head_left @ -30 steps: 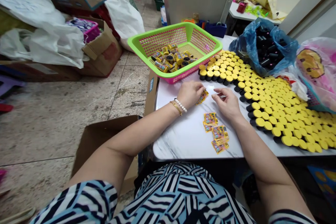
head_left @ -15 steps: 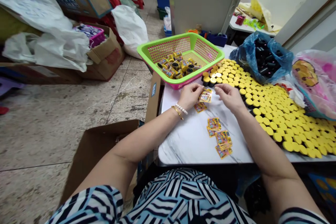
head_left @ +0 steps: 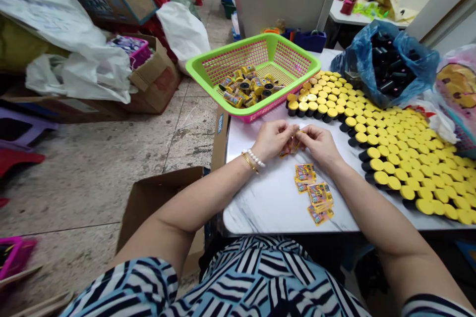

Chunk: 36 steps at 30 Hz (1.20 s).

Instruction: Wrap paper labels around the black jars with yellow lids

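Note:
My left hand (head_left: 274, 138) and my right hand (head_left: 320, 146) meet over the table, fingertips pinched together on a small yellow-orange printed label (head_left: 295, 144). The fingers cover most of it. Closer to my body, two small piles of similar labels, an upper pile (head_left: 305, 173) and a lower pile (head_left: 320, 200), lie loose on the white marbled tabletop (head_left: 260, 203). Just beyond my hands, black cylinders with yellow tops (head_left: 303, 107) stand upright in packed rows.
A green and pink basket (head_left: 213, 91) holds several cylinders wrapped in printed labels (head_left: 241, 89). Behind the yellow-topped rows sits a blue plastic bag (head_left: 357, 67) of black pieces. An open cardboard box (head_left: 148, 208) stands on the floor to my left, below the table edge.
My right hand has moved left to meet my left hand, and its fingers have closed on the label. The label is now mostly hidden by my fingers. The view has shifted slightly.

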{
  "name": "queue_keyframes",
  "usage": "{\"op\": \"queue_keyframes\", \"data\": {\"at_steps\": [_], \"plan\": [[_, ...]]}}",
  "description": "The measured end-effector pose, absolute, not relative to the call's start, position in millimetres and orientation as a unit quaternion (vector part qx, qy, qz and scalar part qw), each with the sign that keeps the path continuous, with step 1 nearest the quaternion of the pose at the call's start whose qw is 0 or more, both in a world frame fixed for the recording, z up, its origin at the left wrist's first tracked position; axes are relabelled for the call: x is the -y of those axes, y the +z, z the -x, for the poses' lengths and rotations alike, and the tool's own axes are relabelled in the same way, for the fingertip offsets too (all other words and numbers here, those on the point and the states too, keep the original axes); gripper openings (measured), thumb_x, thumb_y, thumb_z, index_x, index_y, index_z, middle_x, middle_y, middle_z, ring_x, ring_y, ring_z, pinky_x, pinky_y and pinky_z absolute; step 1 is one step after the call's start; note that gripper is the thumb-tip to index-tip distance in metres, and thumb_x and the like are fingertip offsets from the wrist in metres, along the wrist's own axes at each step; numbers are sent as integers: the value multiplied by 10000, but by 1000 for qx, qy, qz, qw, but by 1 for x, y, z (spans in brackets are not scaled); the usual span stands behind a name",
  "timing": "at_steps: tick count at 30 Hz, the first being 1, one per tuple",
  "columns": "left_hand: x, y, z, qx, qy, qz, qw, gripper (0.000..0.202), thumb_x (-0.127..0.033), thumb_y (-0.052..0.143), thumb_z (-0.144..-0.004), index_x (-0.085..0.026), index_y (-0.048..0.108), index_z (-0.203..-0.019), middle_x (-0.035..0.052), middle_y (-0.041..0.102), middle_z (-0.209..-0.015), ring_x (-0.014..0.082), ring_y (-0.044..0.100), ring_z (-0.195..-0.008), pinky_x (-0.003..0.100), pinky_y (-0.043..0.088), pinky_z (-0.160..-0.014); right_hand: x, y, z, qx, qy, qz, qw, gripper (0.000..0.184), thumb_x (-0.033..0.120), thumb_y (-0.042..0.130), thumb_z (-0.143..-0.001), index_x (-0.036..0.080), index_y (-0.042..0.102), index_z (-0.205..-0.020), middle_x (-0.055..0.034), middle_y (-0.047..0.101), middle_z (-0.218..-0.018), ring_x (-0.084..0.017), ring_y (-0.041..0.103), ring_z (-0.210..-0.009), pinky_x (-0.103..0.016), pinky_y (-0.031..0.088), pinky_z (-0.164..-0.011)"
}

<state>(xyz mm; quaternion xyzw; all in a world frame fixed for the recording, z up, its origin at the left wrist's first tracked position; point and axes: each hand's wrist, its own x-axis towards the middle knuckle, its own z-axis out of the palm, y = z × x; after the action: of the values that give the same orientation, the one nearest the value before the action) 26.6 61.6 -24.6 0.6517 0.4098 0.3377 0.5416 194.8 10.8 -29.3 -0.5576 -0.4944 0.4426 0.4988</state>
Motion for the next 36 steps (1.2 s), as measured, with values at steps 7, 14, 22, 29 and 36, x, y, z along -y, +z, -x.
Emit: {"op": "queue_keyframes", "data": {"at_steps": [7,14,22,29,36], "plan": [[-66,-31,-21,-319,297,-683,586,566,-268,908,-630,-178,656,-1129,5,721,-811,148,657,-675,231,472,-584,-15,-37,-194,465,440,557,529,333,500,807,-784,194,677,-773,17,660,-635,-114,554,-543,-264,448,-538],[-64,-26,-13,-370,266,-781,427,200,-314,806,-754,-154,688,-784,-15,634,-656,117,522,-595,228,342,-551,-17,-41,-197,445,414,563,560,290,467,786,-804,200,681,-763,21,666,-631,-97,511,-468,-248,392,-457],[-61,-10,7,-415,236,-856,200,284,-373,645,-918,-135,780,-841,106,745,-813,200,616,-734,319,430,-694,-20,-41,-203,431,418,568,563,296,470,773,-813,194,682,-757,3,678,-640,-82,514,-439,-224,398,-414],[-36,-10,1,-382,212,-857,272,242,-251,544,-960,-155,759,-906,89,768,-793,184,670,-678,303,496,-692,-17,-40,-203,439,434,554,559,312,486,799,-795,197,690,-753,-2,679,-661,-106,565,-512,-239,453,-464],[-45,-11,0,-403,452,-681,412,256,-433,694,-916,-178,678,-939,37,725,-745,124,623,-607,226,470,-575,-10,-29,-198,488,459,532,518,290,465,750,-844,197,670,-768,12,641,-671,-103,507,-535,-253,396,-497]]}}
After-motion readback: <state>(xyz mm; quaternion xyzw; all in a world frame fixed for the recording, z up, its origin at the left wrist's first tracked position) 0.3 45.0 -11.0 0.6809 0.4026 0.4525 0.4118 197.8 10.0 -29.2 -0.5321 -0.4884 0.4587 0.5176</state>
